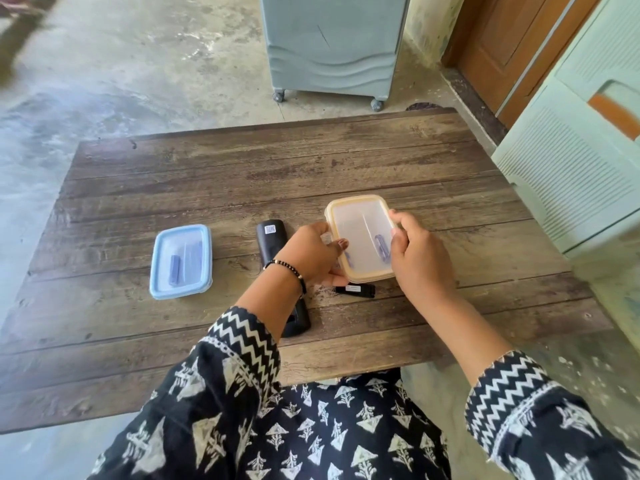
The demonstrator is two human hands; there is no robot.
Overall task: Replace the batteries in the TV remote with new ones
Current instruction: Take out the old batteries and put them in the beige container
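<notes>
A black TV remote (270, 237) lies face down on the wooden table (242, 161), partly hidden under my left forearm. Its loose black battery cover (356, 290) lies just in front of a clear box with an orange-rimmed lid (360, 230). Bluish batteries (380, 247) show through that lid. My left hand (310, 254) grips the box's left edge and my right hand (420, 258) grips its right edge. Further left stands a blue-rimmed lidded box (180, 261) with a bluish battery (175, 270) inside.
A grey cabinet on wheels (332, 46) stands on the concrete floor beyond the table. A pale green louvred cabinet (581, 161) is close to the table's right edge, with a wooden door (512, 46) behind it.
</notes>
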